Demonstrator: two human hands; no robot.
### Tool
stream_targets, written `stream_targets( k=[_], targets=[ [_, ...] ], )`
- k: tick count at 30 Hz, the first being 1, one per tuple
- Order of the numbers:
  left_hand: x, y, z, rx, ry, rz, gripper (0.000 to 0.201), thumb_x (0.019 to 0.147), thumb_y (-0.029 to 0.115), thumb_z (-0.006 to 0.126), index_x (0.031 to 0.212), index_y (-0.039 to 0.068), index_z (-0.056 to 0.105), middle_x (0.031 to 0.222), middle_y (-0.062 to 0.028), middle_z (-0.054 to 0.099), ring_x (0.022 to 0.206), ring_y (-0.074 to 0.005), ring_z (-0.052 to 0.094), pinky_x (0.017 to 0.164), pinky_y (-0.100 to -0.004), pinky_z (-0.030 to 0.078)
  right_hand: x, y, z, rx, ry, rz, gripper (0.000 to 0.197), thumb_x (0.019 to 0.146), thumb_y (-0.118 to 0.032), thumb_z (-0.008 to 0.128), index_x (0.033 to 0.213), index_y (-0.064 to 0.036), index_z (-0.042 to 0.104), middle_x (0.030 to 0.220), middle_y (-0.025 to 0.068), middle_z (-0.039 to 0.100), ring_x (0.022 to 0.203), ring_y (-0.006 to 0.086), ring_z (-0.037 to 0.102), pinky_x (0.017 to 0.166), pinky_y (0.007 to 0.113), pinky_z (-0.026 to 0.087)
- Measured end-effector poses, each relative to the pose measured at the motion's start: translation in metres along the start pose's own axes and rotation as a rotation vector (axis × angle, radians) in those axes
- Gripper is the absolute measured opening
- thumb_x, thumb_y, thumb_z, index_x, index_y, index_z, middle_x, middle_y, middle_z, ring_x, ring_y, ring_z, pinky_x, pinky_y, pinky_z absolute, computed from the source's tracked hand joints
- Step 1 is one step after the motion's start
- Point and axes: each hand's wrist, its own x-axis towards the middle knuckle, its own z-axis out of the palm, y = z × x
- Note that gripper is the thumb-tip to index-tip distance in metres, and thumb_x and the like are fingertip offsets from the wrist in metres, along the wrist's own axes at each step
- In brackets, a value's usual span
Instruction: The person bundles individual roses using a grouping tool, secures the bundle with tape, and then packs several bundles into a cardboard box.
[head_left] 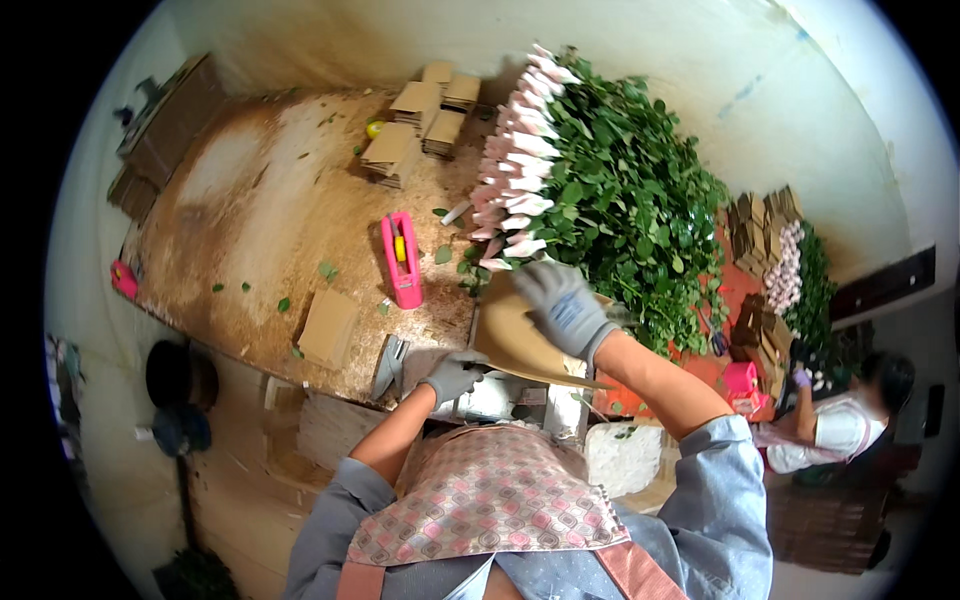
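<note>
A tan cardboard sheet [505, 338], slightly curved, lies in front of me over a pale metal frame [565, 412] at the table's near edge. My left hand [455, 378], in a grey glove, has its fingers closed at the sheet's near left corner. Over the upper right of the sheet my right hand [565, 308], gloved in grey too, is laid with its fingers stretched out. Just beyond it rises a large pile of leafy green stems [630, 190], with pale pink flower heads [520, 165] along its left side.
A pink tape dispenser [402, 262] with yellow tape stands left of the flowers. Folded cardboard stacks [395, 150] are farther back; a flat cardboard piece [328, 328] lies at the near edge beside a grey metal tool [390, 368]. At right, a co-worker [835, 430] is near more flowers [785, 265].
</note>
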Motion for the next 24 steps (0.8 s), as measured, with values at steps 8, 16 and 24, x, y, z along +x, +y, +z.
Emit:
stream_targets(
  k=[8, 16, 24],
  targets=[
    [0.004, -0.019, 0.007, 0.367, 0.097, -0.053, 0.026, 0.09, 0.016, 0.062, 0.109, 0.004, 0.075, 0.1, -0.0153, 0.076, 0.086, -0.0253, 0.073, 0.083, -0.0376, 0.056, -0.077, 0.07, 0.129, 0.464, -0.948, -0.011, 0.041, 0.093, -0.03, 0.061, 0.127, -0.0078, 0.065, 0.124, 0.0164, 0.067, 0.117, 0.0354, 0.064, 0.098, 0.045, 0.05],
    [0.002, -0.027, 0.009, 0.527, 0.137, 0.184, 0.026, 0.086, 0.006, 0.061, 0.107, 0.005, 0.075, 0.108, -0.0143, 0.075, 0.104, -0.0286, 0.07, 0.092, -0.0372, 0.054, -0.116, 0.082, 0.116, 0.354, -0.912, 0.191, 0.036, 0.095, -0.027, 0.057, 0.126, -0.0103, 0.064, 0.114, 0.0193, 0.071, 0.115, 0.0366, 0.065, 0.093, 0.047, 0.053],
    [0.013, -0.057, 0.005, 0.632, 0.155, 0.183, 0.027, 0.089, 0.008, 0.056, 0.108, 0.007, 0.075, 0.11, -0.0155, 0.074, 0.104, -0.0319, 0.069, 0.093, -0.0395, 0.054, -0.194, 0.089, 0.168, 0.692, -1.085, 0.168, 0.043, 0.098, -0.043, 0.054, 0.12, -0.0086, 0.067, 0.103, 0.0191, 0.071, 0.098, 0.035, 0.067, 0.09, 0.042, 0.051]
  ],
)
